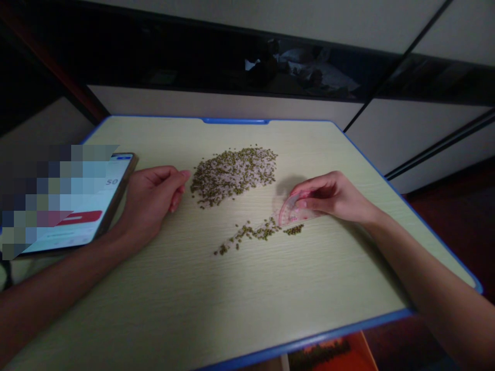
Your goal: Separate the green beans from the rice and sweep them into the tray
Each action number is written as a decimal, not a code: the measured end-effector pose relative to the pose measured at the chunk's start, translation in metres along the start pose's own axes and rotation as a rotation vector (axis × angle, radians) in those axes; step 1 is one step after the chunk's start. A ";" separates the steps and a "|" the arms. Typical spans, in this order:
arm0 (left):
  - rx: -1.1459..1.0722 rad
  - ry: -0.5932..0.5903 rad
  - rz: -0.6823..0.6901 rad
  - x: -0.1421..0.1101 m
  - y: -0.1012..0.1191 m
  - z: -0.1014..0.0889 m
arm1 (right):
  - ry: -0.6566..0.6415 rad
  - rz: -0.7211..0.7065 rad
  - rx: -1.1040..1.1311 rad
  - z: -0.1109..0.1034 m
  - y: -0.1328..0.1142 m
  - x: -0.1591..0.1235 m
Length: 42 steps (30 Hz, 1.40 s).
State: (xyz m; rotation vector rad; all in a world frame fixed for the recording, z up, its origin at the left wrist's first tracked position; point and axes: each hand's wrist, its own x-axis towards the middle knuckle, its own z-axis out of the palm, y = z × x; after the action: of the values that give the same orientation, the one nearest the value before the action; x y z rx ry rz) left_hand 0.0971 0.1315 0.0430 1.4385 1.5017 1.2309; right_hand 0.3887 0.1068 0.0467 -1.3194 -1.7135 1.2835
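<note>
Evidently, the protractor [286, 211] was gripped in the right hand [334, 198], pinched between the thumb and the bent fingers. It was held tilted over the right part of the table [232, 304], its rounded end set at the strip [263, 229] of beans and pale grains; whether the wood was touched by its edge could not be told. A small cluster [294, 230] of beans was seen just under its near edge. The left hand [154, 193] was held loosely closed, with nothing seen in it, between the pile [235, 175] and the tablet [104, 198].

By its look, the protractor could be judged light, thin and fairly stiff, with smooth faces by which a dry grip might be lost, and liable to be cracked if bent hard. It was best taken by the flat, well back from the rounded end, so that the edge was left free. The beans could be judged hard, light and easily rolled; by a low, gentle edge they would be moved without being scattered.
</note>
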 end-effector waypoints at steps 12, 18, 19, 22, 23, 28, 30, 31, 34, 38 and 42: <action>0.022 -0.001 -0.007 -0.001 0.002 -0.001 | 0.024 -0.002 0.021 0.003 0.001 0.000; 0.001 -0.001 -0.007 -0.001 0.002 -0.001 | 0.006 -0.019 0.010 0.002 0.000 0.000; -0.003 0.001 -0.001 0.000 0.001 -0.001 | 0.006 -0.019 0.011 0.002 0.000 0.000; -0.011 0.006 0.003 0.000 0.000 -0.001 | -0.001 -0.011 0.015 0.003 -0.001 0.000; -0.011 0.006 0.001 0.000 -0.001 -0.001 | -0.003 -0.008 0.017 0.003 -0.001 0.000; 0.000 0.004 0.000 0.000 0.001 0.000 | 0.007 -0.015 0.030 0.003 0.000 0.000; 0.000 0.008 0.000 0.000 0.002 0.000 | 0.006 -0.027 0.021 0.003 0.000 0.000; -0.001 0.009 -0.001 0.000 0.002 0.000 | 0.004 -0.031 0.014 0.003 0.000 0.000; -0.002 0.005 0.005 0.000 0.001 0.000 | -0.006 -0.041 -0.013 0.003 0.000 0.000; 0.008 -0.008 0.022 0.001 -0.001 -0.001 | -0.023 -0.056 -0.055 0.003 -0.001 0.000; 0.004 0.001 0.003 0.001 -0.001 -0.001 | -0.051 -0.057 -0.083 0.003 -0.002 -0.001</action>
State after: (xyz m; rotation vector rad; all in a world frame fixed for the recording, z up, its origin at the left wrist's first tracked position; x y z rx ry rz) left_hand 0.0956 0.1329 0.0421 1.4434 1.5043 1.2310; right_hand 0.3856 0.1044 0.0481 -1.2851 -1.8437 1.2358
